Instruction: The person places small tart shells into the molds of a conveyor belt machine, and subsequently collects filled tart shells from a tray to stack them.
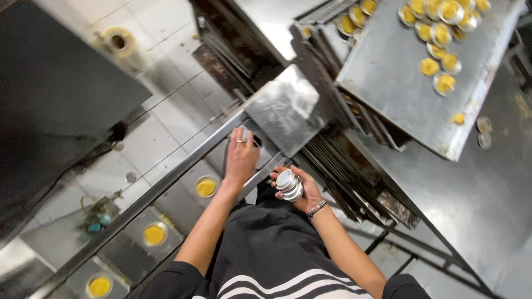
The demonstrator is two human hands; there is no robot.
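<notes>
The right hand (302,191) is cupped around a short stack of empty metal tart moulds (290,185), its grip closed on the sides of the stack. The stack's long axis leans from the palm up and to the picture's left, with the top mould's round face turned toward the camera. It is held in the air just above the person's lap, near the edge of a steel rail (166,182). The left hand (241,158) lies on that rail, fingers spread flat, holding nothing. Filled yellow tarts (206,187) sit on trays below, and more on the table (388,83).
</notes>
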